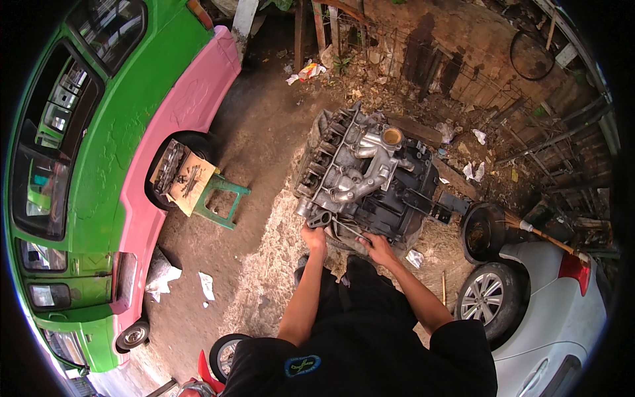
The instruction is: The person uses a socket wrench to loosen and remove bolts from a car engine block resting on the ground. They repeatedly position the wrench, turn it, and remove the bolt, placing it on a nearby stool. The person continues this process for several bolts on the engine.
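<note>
In front of me an engine [370, 178] stands low on the ground, with a cast metal intake manifold [370, 173] and a round brownish opening on top. At its near left corner my left hand [314, 238] is closed around a small grey metal part with a rounded opening [320, 219]. My right hand [378, 249] is closed on a thin, light metal rod-like tool [349, 227], whose exact kind I cannot make out. The rod's other end points left toward the grey part; whether they touch is unclear. Both hands are close to the engine's near edge.
Left, a green and pink van [142, 159] stands beside a green stool [228, 202] bearing cardboard [196, 173] with metal parts. A black basin [483, 231] and a silver car [555, 311] are on the right. Rubble and litter [473, 172] line the wall behind.
</note>
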Action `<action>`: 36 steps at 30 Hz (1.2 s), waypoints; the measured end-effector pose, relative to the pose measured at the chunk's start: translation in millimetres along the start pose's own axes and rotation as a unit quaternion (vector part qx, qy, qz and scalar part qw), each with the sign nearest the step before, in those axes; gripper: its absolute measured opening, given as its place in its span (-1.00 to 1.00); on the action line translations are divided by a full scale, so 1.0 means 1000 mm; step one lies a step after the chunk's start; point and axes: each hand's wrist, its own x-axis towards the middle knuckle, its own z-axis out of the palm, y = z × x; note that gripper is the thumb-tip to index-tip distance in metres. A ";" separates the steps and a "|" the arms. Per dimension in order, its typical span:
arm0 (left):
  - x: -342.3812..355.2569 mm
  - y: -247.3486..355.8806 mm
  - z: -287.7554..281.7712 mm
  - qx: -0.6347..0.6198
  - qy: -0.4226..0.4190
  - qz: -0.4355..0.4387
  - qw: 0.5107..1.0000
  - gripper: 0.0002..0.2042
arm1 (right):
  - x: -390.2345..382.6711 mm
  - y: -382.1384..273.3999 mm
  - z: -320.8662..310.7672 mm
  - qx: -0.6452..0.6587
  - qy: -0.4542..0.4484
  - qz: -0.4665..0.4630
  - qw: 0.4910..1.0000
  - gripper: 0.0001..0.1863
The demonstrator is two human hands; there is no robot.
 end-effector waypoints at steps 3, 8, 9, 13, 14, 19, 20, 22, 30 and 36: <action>-0.003 0.008 0.005 0.025 0.029 -0.008 0.999 -0.84 | -0.002 0.001 0.000 -0.002 -0.005 0.010 1.000 -0.75; -0.005 0.013 0.008 0.016 0.037 -0.025 0.999 -0.89 | -0.003 0.008 0.000 0.017 -0.005 0.019 1.000 -0.74; -0.004 0.014 0.005 0.017 0.013 -0.034 0.999 -0.89 | -0.003 0.009 -0.001 0.007 0.007 -0.003 1.000 -0.74; -0.002 0.008 0.000 0.002 -0.005 -0.024 1.000 -0.78 | -0.002 0.011 -0.002 0.003 0.004 0.004 1.000 -0.73; -0.001 0.006 0.001 0.020 0.012 -0.012 1.000 -0.75 | -0.002 0.011 -0.003 0.013 -0.009 0.021 1.000 -0.73; 0.001 -0.006 0.009 0.001 0.061 -0.010 0.998 -0.66 | -0.005 0.008 -0.004 -0.005 0.012 -0.011 1.000 -0.74; 0.000 -0.006 0.009 0.007 0.050 0.014 0.999 -0.67 | -0.006 0.007 -0.004 0.000 0.019 -0.025 1.000 -0.75; -0.001 -0.007 0.007 0.020 0.046 0.013 0.999 -0.68 | -0.006 0.006 -0.005 0.006 0.035 -0.048 0.998 -0.76; 0.004 -0.019 0.001 0.059 0.013 0.048 0.997 -0.80 | -0.005 0.003 -0.009 0.020 0.006 -0.011 1.000 -0.77; 0.000 -0.015 0.006 -0.006 0.030 0.043 0.999 -0.85 | -0.002 0.007 -0.003 -0.013 -0.002 0.015 1.000 -0.62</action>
